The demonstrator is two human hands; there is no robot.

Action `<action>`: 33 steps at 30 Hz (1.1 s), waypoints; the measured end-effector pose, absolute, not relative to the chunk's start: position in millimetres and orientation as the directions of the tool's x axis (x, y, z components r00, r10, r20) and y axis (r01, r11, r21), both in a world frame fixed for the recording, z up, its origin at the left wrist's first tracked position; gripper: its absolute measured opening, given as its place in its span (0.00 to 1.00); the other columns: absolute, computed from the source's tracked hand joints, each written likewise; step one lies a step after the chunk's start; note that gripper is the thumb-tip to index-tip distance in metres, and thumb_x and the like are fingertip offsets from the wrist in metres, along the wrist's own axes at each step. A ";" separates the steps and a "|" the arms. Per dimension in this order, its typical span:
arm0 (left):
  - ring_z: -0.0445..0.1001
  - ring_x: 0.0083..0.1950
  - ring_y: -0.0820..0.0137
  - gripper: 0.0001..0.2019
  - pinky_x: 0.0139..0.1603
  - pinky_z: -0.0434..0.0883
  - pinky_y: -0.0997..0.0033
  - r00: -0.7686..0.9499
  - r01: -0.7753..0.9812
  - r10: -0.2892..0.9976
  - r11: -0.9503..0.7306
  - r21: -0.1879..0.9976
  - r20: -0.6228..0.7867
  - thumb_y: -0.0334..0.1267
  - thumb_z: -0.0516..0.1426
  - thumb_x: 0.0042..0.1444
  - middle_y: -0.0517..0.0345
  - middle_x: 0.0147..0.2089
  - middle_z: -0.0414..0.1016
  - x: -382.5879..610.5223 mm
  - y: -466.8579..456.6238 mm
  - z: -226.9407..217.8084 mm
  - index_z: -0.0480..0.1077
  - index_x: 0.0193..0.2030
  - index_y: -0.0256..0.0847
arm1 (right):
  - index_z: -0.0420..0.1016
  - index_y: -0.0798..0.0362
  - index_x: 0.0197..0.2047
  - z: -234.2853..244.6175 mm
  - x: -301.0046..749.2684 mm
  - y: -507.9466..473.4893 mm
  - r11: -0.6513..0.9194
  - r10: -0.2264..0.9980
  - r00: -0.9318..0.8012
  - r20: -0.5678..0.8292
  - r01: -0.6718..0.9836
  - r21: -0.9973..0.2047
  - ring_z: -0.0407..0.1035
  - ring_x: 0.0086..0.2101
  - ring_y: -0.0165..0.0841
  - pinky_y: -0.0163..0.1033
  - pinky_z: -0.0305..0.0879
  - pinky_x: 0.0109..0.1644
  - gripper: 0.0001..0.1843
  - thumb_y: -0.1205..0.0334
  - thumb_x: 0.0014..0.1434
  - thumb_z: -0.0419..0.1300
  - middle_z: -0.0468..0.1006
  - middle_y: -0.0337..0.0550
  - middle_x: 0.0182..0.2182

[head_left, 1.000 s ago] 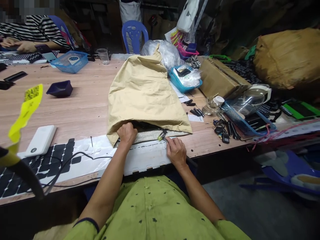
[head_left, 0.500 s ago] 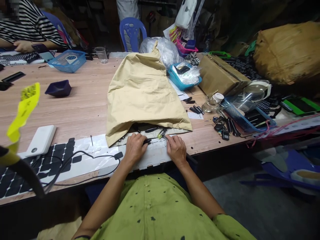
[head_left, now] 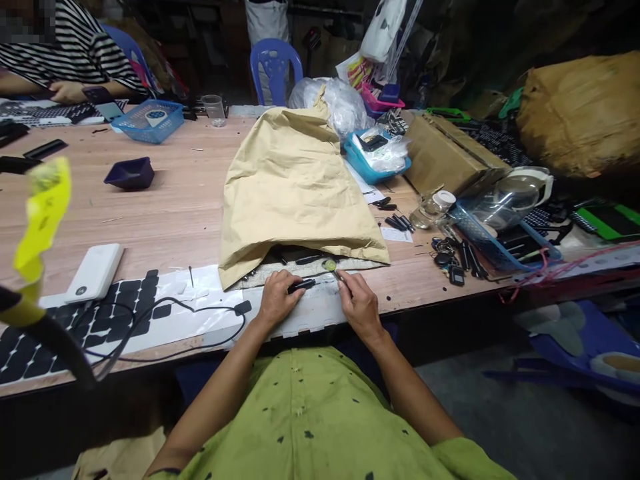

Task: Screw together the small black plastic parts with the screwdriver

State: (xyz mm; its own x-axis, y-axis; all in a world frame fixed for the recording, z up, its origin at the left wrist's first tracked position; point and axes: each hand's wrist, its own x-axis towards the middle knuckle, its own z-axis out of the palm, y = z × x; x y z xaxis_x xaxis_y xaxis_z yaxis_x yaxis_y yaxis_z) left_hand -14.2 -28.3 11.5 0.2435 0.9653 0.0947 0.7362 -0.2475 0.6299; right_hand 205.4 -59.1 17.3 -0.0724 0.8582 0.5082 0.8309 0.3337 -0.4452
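Note:
My left hand [head_left: 277,297] rests at the front edge of the table, its fingers closed on a small black slender piece [head_left: 303,285]. My right hand [head_left: 361,305] pinches a thin tool whose far end is a yellow-green rounded head [head_left: 329,265]; its exact kind is unclear. Both hands are over a pale board [head_left: 320,310] by the table edge. Just beyond them, several dark pieces [head_left: 307,259] lie partly hidden under the mouth of a large beige cloth bag [head_left: 295,180]. The bag lies over the middle of the table.
A white power bank [head_left: 95,272] and black cable [head_left: 195,310] lie left, near a sheet of black shapes. Blue baskets [head_left: 150,122], a purple tray [head_left: 130,175], a cardboard box [head_left: 445,150], keys [head_left: 453,267] and a pitcher [head_left: 520,190] surround the bag. Across the table sits a person in stripes [head_left: 95,53].
The view has shifted slightly, moving the scene rightward. The black piece shows more beyond my left fingers. The yellow-green head has turned, and my right hand sits a little farther from my left.

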 end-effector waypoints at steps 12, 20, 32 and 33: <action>0.71 0.45 0.61 0.08 0.48 0.68 0.61 0.224 0.721 0.969 -0.240 0.650 0.109 0.36 0.64 0.57 0.57 0.39 0.77 -9.5 -28.1 6.8 0.80 0.43 0.48 | 0.77 0.48 0.56 19.8 188.8 -77.4 0.410 0.879 -0.136 0.457 0.707 -0.577 0.76 0.40 0.37 0.40 0.75 0.44 0.18 0.62 0.72 0.50 0.80 0.47 0.38; 0.71 0.45 0.62 0.07 0.49 0.68 0.60 0.214 0.734 0.971 -0.233 0.638 0.108 0.36 0.64 0.57 0.57 0.39 0.77 -7.1 -27.8 7.0 0.80 0.43 0.47 | 0.77 0.48 0.58 21.5 175.6 -77.9 0.465 0.864 -0.197 0.463 0.665 -0.584 0.76 0.40 0.36 0.40 0.75 0.45 0.19 0.64 0.71 0.50 0.79 0.46 0.39; 0.71 0.46 0.61 0.07 0.49 0.68 0.59 0.221 0.723 0.971 -0.225 0.653 0.091 0.36 0.64 0.57 0.57 0.41 0.78 -7.9 -27.8 7.4 0.80 0.43 0.47 | 0.80 0.52 0.52 5.9 213.6 -52.8 0.302 0.828 -0.125 0.546 0.921 -0.248 0.68 0.35 0.38 0.40 0.66 0.40 0.17 0.65 0.70 0.51 0.76 0.47 0.34; 0.71 0.46 0.61 0.07 0.49 0.68 0.60 0.229 0.717 0.969 -0.233 0.657 0.094 0.36 0.64 0.57 0.57 0.41 0.77 -8.8 -27.3 7.5 0.80 0.43 0.47 | 0.80 0.53 0.52 3.5 214.2 -52.0 0.293 0.826 -0.136 0.547 0.933 -0.210 0.67 0.34 0.39 0.40 0.64 0.39 0.17 0.65 0.70 0.52 0.76 0.48 0.33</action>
